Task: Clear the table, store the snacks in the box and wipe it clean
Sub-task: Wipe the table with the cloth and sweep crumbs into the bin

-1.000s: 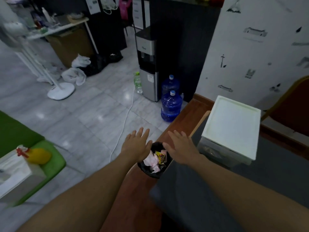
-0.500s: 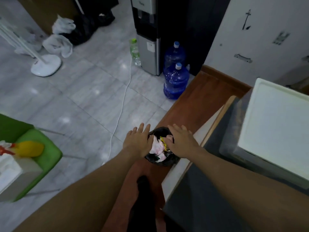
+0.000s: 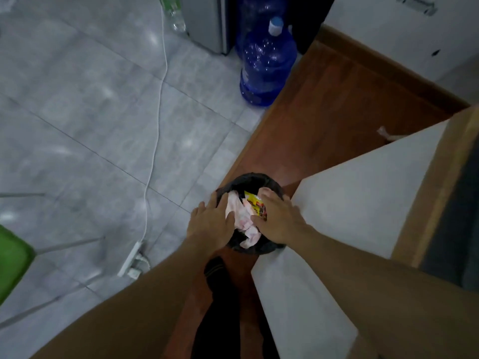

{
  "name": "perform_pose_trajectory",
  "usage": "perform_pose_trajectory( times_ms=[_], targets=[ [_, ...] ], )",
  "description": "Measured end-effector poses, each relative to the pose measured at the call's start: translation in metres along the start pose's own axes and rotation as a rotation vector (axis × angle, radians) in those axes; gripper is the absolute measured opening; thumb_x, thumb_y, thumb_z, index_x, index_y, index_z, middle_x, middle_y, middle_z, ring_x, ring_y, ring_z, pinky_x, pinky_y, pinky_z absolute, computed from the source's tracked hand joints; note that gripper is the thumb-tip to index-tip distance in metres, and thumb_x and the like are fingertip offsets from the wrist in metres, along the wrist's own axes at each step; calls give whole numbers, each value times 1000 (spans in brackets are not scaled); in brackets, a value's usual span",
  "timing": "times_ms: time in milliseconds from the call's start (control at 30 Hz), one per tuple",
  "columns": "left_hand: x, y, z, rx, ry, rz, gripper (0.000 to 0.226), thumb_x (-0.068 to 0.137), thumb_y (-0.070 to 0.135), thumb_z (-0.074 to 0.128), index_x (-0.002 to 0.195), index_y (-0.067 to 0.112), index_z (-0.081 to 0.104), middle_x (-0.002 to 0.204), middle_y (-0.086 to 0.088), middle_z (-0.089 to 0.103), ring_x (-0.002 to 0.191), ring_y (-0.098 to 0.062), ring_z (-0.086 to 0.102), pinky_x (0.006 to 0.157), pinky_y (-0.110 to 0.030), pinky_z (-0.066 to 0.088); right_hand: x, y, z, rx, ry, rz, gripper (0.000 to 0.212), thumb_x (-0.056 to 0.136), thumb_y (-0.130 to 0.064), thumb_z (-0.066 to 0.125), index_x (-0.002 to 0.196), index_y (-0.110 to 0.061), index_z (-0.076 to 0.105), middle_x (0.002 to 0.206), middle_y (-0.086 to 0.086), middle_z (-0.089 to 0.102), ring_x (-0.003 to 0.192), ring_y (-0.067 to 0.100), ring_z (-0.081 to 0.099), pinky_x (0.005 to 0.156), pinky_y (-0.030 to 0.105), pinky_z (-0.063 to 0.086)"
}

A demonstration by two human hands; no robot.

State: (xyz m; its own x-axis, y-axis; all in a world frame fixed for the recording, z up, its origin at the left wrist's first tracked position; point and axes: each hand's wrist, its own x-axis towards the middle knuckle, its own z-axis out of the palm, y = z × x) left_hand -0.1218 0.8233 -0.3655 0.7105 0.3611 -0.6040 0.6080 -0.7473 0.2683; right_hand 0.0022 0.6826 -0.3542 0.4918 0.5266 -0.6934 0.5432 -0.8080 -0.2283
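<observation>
— The wooden floor strip (image 3: 324, 120) runs beside the desk (image 3: 363, 203). Our bin (image 3: 248, 180) stands at the strip's tiled edge, just beside the desk's side.
— Our left hand (image 3: 208, 221) and right hand (image 3: 278, 221) lie on opposite rims, fingers straight, close together, curled round nothing.
— We should press evenly and lift upright so the tissues (image 3: 242, 216) and wrapper (image 3: 255, 204) don't spill, avoiding the water bottle (image 3: 267, 66) beyond.

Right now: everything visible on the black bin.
Small round bin, lined with a black bag crinkled over its rim. It stands upright on the brown wood floor, beside the table's white side panel. Crumpled pink-white paper and a yellow wrapper fill it. The left hand and the right hand lie flat over its mouth.
</observation>
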Motion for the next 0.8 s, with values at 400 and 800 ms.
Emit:
perform_pose_trajectory(
  times_ms=[400, 800],
  targets=[
    [90, -62, 152, -16, -68, -4, 70, 101, 38, 39, 157, 24, 0, 164, -12, -8, 150, -36, -3, 118, -47, 19, 118, 51, 141, -52, -284, 75, 82, 95, -56, 52, 158, -36, 3, 166, -2, -13, 150, 42, -4, 117, 59, 24],
    [102, -73, 173, -30, 117, 60, 80, 83, 23, 62, 152, 15, 23, 157, -14, 20, 142, -33, 25, 113, -45, 31, 160, 61, 175, -173, -361, -12, 61, 97, -60, 42, 153, -39, 30, 167, -3, -7, 150, 41, 1, 111, 58, 31]
  ],
)
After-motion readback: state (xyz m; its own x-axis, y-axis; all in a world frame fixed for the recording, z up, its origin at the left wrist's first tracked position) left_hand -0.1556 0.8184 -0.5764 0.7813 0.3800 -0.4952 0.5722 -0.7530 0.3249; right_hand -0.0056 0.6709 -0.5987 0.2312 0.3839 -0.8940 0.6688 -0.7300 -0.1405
